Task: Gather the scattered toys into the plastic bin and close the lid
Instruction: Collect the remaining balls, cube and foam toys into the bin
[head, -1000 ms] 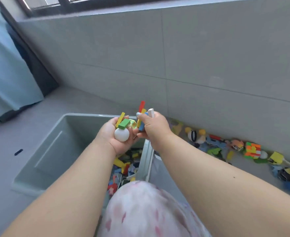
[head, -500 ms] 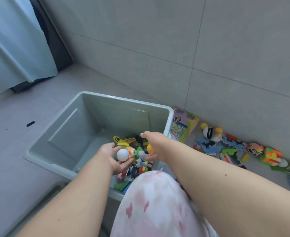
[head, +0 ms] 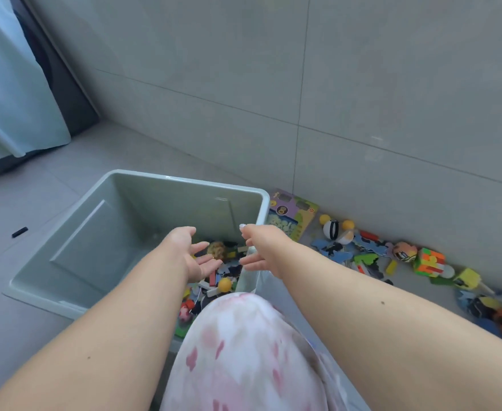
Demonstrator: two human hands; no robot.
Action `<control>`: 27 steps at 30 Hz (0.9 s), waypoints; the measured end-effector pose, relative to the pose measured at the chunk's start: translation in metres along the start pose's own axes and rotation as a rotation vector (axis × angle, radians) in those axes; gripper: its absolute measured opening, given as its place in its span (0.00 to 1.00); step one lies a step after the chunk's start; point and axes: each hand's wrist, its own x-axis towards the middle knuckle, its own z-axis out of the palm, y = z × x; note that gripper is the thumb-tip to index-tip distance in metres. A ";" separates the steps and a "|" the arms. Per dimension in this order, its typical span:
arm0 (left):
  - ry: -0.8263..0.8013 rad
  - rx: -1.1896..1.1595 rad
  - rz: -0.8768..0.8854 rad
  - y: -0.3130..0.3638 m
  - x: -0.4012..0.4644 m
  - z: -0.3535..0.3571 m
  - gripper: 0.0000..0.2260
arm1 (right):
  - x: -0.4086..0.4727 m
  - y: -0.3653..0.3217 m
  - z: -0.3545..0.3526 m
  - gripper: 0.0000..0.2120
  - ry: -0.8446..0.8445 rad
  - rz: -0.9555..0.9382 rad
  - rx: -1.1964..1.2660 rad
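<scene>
Your left hand [head: 195, 256] and right hand [head: 261, 247] hang over the bin [head: 119, 209], fingers spread, holding nothing. Some toys already lie inside it; many more [head: 371, 256] line the floor by the wall. No lid is visible.

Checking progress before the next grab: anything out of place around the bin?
Yes. Many toys still lie scattered on the floor along the wall, right of the open bin. A small black piece lies alone, left of it. Both hands, left and right, are empty.
</scene>
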 end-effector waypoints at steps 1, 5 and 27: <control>-0.016 0.016 0.013 0.002 -0.004 0.009 0.19 | -0.001 -0.001 -0.008 0.22 0.028 -0.005 0.015; -0.079 0.097 0.069 0.008 -0.028 0.049 0.18 | -0.012 -0.006 -0.044 0.20 0.135 -0.023 0.089; -0.394 0.583 0.248 -0.070 -0.140 0.248 0.16 | -0.089 0.037 -0.236 0.12 0.470 -0.063 0.400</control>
